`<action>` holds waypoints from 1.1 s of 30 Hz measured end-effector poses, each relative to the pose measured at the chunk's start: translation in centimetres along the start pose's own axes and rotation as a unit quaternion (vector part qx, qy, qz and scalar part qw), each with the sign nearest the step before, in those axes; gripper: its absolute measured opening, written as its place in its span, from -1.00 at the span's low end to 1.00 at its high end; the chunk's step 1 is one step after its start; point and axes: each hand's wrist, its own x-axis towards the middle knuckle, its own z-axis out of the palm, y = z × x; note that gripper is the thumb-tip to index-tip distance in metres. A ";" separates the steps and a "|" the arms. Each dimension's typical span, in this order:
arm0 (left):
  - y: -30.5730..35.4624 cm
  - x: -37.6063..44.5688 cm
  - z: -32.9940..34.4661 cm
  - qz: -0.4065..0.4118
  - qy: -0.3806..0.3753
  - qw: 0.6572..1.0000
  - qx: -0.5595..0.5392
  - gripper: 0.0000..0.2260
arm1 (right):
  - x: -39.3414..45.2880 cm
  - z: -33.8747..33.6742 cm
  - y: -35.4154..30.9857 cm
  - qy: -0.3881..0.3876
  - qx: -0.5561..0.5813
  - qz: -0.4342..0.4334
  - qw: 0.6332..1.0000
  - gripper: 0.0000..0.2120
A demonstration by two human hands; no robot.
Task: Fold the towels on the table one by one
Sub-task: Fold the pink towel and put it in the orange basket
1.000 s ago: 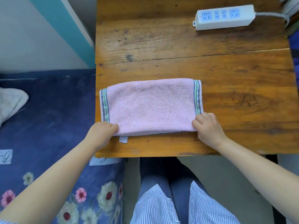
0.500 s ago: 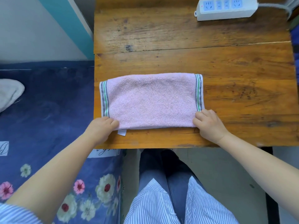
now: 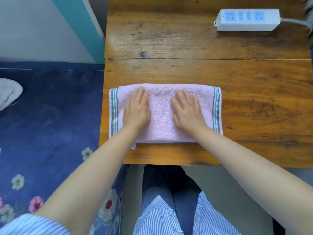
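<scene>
- Pink towel (image 3: 162,114) lies flat on the near part of the wooden worktop (image 3: 186,68), already folded into a long strip; striped borders at its left and right ends, small white tag poking out under the near-left edge.
- Left hand (image 3: 136,111) palm-down on the left half of the towel, fingers straight and pointing away from the person; grip apart, nothing pinched.
- Right hand (image 3: 188,111) same on the right half, fingers straight and a little spread; grip apart, just pressing the cloth.
- The two hands are near each other, with a bare band of towel between them.
- Step in hand (judged): flattening the lengthwise fold so the layers sit flush.
- Slight ripple in the terry near the far edge between the fingertips.
- Next move likely calls for pinching one striped end and carrying it over to the other end, short edges lined up, while the other hand pins the middle.
- Risk: the lower layer may shift and the tag stay exposed if the ends are not squared.
- White power strip (image 3: 247,20) at the far right of the worktop, well apart from the towel.
- Pale cloth (image 3: 9,93) on the blue floral bed (image 3: 50,107) at left; cannot tell if it is another towel.
</scene>
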 end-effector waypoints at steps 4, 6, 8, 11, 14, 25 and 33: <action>-0.7 1.8 2.5 -0.013 0.003 0.999 0.033 -0.55 | 3.4 2.0 -0.6 -0.017 -0.021 0.011 1.000 -0.48; -1.6 2.0 2.9 0.006 0.003 0.999 0.048 -0.56 | 4.0 2.5 -0.1 -0.030 -0.039 0.009 0.999 -0.47; -2.5 2.1 3.0 0.028 0.010 0.998 0.057 -0.56 | 4.0 2.8 0.6 -0.027 -0.044 0.009 0.999 -0.48; -4.6 2.6 2.5 0.004 0.004 0.998 0.066 -0.53 | 3.7 2.7 2.2 -0.023 -0.035 0.044 0.998 -0.48; -8.3 2.5 1.4 -0.070 -0.002 0.996 0.061 -0.51 | 2.6 2.0 4.6 -0.009 -0.018 0.121 0.992 -0.40; -7.7 1.2 -1.0 -0.065 0.041 0.996 0.041 -0.49 | -0.6 0.0 6.1 0.070 0.057 0.251 0.964 -0.36; 0.2 -1.5 2.2 0.163 -0.051 0.975 0.142 -0.46 | -4.2 3.0 0.0 -0.011 0.012 0.120 0.993 -0.42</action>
